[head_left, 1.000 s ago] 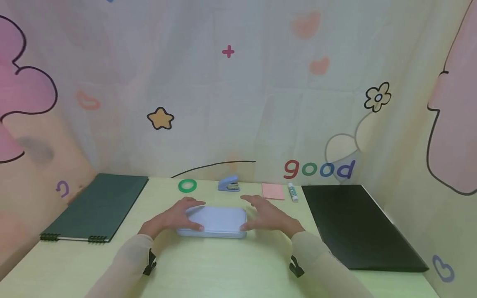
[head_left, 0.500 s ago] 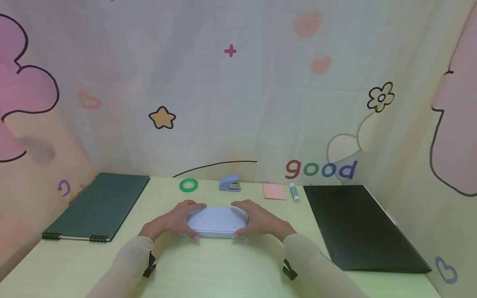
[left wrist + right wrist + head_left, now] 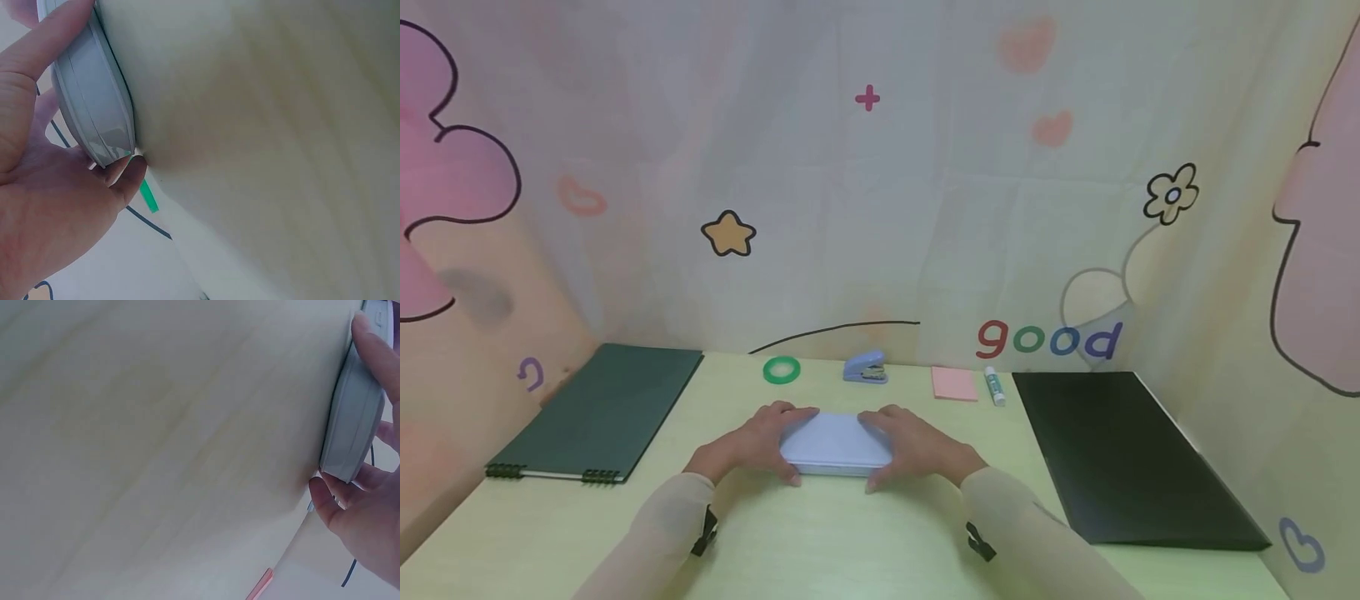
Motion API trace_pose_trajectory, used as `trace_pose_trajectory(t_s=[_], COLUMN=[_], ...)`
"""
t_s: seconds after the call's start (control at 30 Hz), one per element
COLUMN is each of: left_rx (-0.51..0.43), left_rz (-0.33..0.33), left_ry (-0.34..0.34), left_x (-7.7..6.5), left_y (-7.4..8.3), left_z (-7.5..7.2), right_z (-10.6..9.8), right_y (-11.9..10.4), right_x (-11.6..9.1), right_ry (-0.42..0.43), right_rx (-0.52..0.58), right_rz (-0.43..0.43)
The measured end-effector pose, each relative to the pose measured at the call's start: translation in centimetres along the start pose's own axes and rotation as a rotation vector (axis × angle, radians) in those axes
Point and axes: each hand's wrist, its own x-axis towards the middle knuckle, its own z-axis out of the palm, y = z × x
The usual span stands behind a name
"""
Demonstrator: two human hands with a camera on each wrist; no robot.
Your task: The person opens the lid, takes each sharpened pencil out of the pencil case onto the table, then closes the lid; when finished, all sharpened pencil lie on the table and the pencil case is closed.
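Observation:
A flat lavender case with rounded corners lies on the pale table in front of me. In both wrist views a seam between lid and base runs along its side. My left hand grips its left end, thumb at the front edge and fingers toward the back. The right hand holds the opposite end the same way. From the left wrist, the case shows with the thumb lying across its side. In the right wrist view the thumb also overlaps the case. Both short ends are mostly hidden by the hands.
Behind the case stand a green tape roll, a lavender stapler, a pink sticky-note pad and a glue stick. A dark green spiral notebook lies left, a black folder right. A printed curtain closes the back.
My right hand has moved left onto the case's right end, and the left hand has come in around the left end. The case stays in about the same place on the table.

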Motion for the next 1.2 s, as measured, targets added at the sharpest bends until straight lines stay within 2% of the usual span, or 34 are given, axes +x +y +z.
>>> trace_pose_trajectory(t_s=[0.3, 0.57, 0.9, 1.2], left_rx=[0.011, 0.034, 0.091, 0.102], left_rz=[-0.005, -0.027, -0.008, -0.002], left_ry=[0.008, -0.019, -0.029, -0.019], left_x=[-0.2, -0.4, -0.2, -0.6], left_y=[-0.1, 0.1, 0.4, 0.9], left_z=[-0.3, -0.6, -0.6, -0.7], right_z=[-0.1, -0.2, -1.0, -1.0], right_y=[-0.5, -0.6, -0.9, -1.0], right_x=[0.2, 0.6, 0.4, 0.3], right_ry=[-0.001, -0.016, -0.045, -0.046], right_rx=[-0.029, -0.046, -0.021, -0.023], right_rz=[-0.003, 0.018, 0.053, 0.062])
